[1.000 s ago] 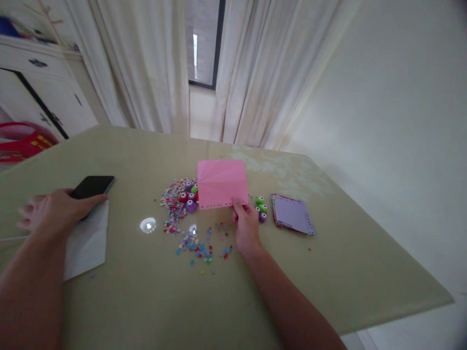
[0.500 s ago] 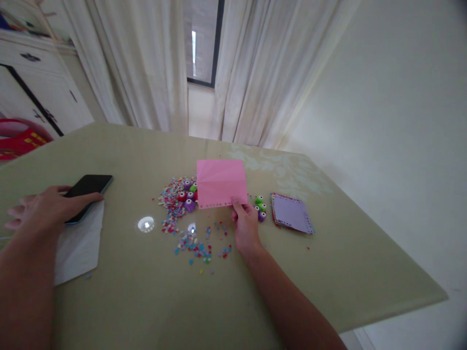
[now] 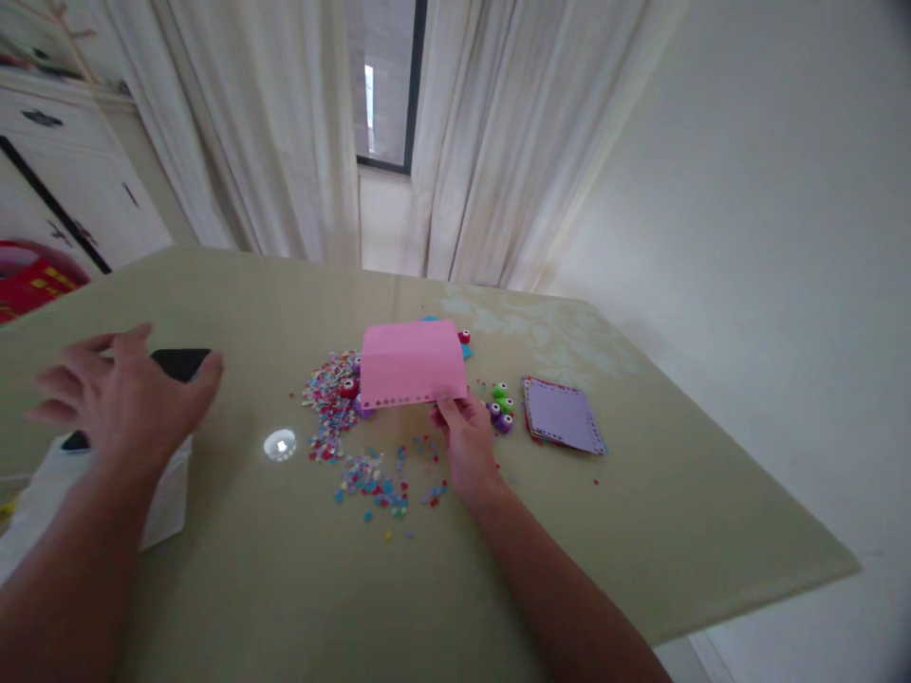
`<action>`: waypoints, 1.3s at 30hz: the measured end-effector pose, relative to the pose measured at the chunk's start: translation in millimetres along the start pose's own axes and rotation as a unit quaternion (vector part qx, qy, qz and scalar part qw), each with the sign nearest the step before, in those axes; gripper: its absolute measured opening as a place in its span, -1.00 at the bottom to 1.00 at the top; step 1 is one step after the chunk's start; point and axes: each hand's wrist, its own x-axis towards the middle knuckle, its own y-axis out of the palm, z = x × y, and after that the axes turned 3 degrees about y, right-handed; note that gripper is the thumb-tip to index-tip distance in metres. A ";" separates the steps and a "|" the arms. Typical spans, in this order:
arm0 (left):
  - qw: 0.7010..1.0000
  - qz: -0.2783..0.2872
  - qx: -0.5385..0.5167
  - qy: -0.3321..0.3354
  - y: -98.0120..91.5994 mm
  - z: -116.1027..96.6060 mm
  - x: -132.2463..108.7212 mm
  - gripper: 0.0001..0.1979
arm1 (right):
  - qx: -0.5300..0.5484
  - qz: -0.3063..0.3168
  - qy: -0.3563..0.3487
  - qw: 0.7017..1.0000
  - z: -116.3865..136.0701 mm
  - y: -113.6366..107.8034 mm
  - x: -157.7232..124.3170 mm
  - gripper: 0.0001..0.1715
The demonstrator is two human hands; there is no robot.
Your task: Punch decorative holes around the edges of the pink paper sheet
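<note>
My right hand [image 3: 463,446] pinches the lower right corner of a folded pink paper [image 3: 413,364] with a punched edge and holds it upright over the table. Behind and beside the paper lie small craft punches, red and purple [image 3: 348,387] on its left, green and purple [image 3: 500,406] on its right. My left hand [image 3: 124,398] hovers with spread fingers just above a black phone [image 3: 175,363] that rests on a white sheet [image 3: 167,493].
Coloured paper confetti [image 3: 374,474] is scattered over the olive table [image 3: 641,531]. A stack of punched lilac papers [image 3: 562,415] lies to the right. White curtains and a window stand behind; a white cabinet and a red object are at the far left.
My left hand has lifted off the phone and opened its fingers. The pink paper has tilted and shifted slightly left with my right hand.
</note>
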 end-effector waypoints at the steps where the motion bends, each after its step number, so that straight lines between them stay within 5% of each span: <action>1: 0.999 -0.021 -0.028 -0.003 5.8 -19.3 -10.2 -0.26 | 0.002 0.007 -0.003 1.000 -0.9 1.5 -0.5 -0.65; 3: 0.979 0.080 -0.186 0.031 20.8 -52.7 -32.9 -0.42 | 0.005 0.020 -0.012 1.000 -2.3 4.3 -1.5 -0.67; 6: 0.881 0.270 -0.389 0.027 42.7 -78.7 -63.5 -0.36 | -0.019 0.042 -0.028 0.999 -2.3 7.5 -3.9 -0.67; 8: 0.850 0.305 -0.430 0.019 50.2 -81.7 -74.5 -0.41 | -0.081 0.066 -0.047 0.993 -0.5 9.2 -7.1 -0.63; 11: 0.899 0.199 -0.388 0.040 47.3 -77.9 -74.4 -0.54 | -0.290 0.141 -0.137 0.936 1.6 13.3 -14.1 -0.54; 14: 0.946 0.066 -0.308 0.072 34.0 -75.9 -64.7 -0.64 | -0.505 0.203 -0.226 0.808 -2.5 20.5 -20.7 -0.19; 17: 0.969 0.055 -0.233 0.063 23.9 -76.2 -57.2 -0.67 | -0.589 0.238 -0.264 0.726 -10.2 27.3 -23.7 -0.19; 20: 0.977 0.053 -0.196 0.059 25.3 -74.4 -55.1 -0.68 | -0.610 0.236 -0.292 0.698 -11.3 30.1 -23.9 -0.39; 26: 0.958 0.065 -0.280 0.014 44.6 -67.2 -59.2 -0.68 | -0.629 0.179 -0.250 0.714 -0.5 25.1 -22.8 -0.77; 30: 0.930 0.108 -0.351 0.006 57.3 -64.5 -61.4 -0.72 | -0.623 0.144 -0.198 0.743 -2.2 17.2 -20.6 -0.69; 34: 0.868 0.158 -0.468 -0.049 63.5 -67.7 -66.8 -0.60 | -0.526 0.135 -0.178 0.821 -5.4 10.1 -17.9 -0.59; 39: 0.855 0.159 -0.487 -0.076 61.6 -72.7 -73.9 -0.60 | -0.293 0.140 -0.127 0.937 -0.3 9.5 -18.1 -0.62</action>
